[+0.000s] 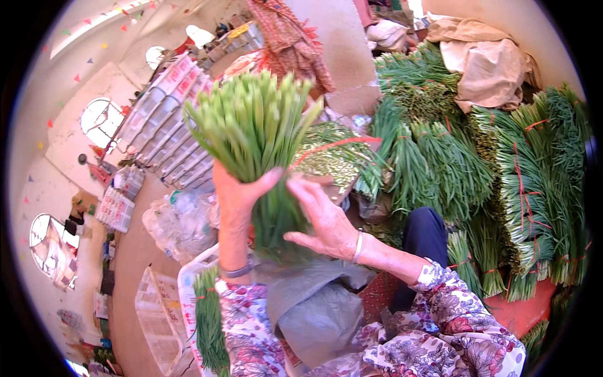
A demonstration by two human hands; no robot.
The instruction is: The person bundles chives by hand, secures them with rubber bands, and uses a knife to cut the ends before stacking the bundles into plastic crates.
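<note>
A thick bunch of long green stalks (pixel 257 125), like garlic chives, is raised in front of me. Its pale, even ends point up, and its lower part is blurred. My left hand (pixel 233 198) wraps around the bunch from the left, thumb across the front; its fingers are partly hidden behind the stalks. Against or just beside the bunch's right side is my right hand (pixel 330 223), fingers stretched out and thumb apart. Beyond the bunch, a red strip (pixel 342 144) crosses a board heaped with pale cut stalk ends (pixel 330 160). Grey plastic sheeting (pixel 320 308) covers my lap.
Tied green bundles (pixel 440 157) pile up on the right, some with red bands. A white crate (pixel 187 295) at my left holds another tied bundle (pixel 210 320). Behind it are a clear plastic bag heap (pixel 179 223) and stacked crates (pixel 166 125). A beige cloth (pixel 490 69) lies at the back right.
</note>
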